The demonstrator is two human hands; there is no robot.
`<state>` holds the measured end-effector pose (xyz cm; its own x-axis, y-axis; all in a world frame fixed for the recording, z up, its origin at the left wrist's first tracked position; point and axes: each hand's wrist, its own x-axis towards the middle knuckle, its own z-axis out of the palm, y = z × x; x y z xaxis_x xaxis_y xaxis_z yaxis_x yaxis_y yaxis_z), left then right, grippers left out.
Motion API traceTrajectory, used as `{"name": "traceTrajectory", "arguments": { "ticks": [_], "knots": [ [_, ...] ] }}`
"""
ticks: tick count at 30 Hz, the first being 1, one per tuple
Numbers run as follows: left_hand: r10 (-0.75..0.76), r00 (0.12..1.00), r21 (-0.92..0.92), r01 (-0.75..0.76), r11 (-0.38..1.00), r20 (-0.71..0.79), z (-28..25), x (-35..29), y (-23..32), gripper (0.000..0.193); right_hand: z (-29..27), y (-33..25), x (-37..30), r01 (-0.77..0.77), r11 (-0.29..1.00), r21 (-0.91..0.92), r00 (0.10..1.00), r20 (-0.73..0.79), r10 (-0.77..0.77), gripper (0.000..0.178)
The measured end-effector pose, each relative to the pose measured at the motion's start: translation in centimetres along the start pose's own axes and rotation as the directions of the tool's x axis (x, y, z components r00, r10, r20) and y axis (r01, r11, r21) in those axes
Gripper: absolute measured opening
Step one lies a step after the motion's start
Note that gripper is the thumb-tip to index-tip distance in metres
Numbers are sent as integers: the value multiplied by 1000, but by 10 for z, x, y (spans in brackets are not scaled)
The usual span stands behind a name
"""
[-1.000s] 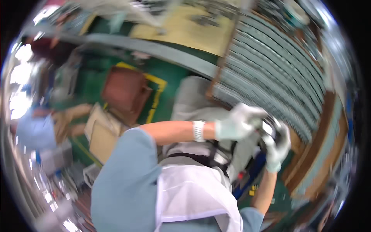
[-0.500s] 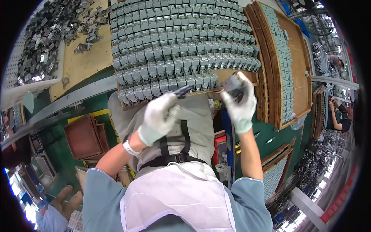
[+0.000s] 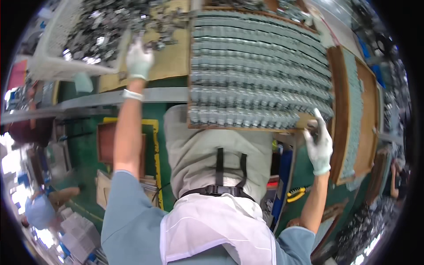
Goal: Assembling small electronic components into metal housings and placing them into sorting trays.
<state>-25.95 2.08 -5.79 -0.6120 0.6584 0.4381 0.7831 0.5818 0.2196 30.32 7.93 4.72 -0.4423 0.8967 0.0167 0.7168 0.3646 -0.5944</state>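
The left hand (image 3: 140,59) was far left, beside loose metal parts (image 3: 167,39) on the table (image 3: 176,64); blur hid its grip. Grey blocks (image 3: 260,79) filled rows in the wooden tray (image 3: 305,120); the right hand (image 3: 319,148), holding unclear, was at its near right corner.

Below me I see a green floor (image 3: 86,150) marked with a yellow painted line (image 3: 156,150); before me runs a long grey metal rail (image 3: 165,94), and white glare (image 3: 10,157) shines at my far left.
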Motion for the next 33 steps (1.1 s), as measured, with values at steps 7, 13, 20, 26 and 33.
{"name": "traceTrajectory", "arguments": {
  "ticks": [7,13,20,26,33],
  "knots": [
    [391,920,-147,-391,909,-32,25,12,-34,42,-41,-5,0,63,984,-167,997,-31,-69,46],
    [-35,974,-747,194,636,224,33,-6,7,48,-162,95,-4,-210,973,94,869,-438,230,47],
    [102,966,-717,103,689,236,37,-41,-52,43,-171,193,95,-355,835,420,872,-174,458,61],
    [105,992,-501,-53,864,75,11,-49,4,36,-199,280,92,-431,826,364,862,-104,496,36],
    [-165,902,-904,357,-236,399,-7,-63,-5,34,-210,293,94,-277,898,343,865,-319,388,41]
  ]
}}
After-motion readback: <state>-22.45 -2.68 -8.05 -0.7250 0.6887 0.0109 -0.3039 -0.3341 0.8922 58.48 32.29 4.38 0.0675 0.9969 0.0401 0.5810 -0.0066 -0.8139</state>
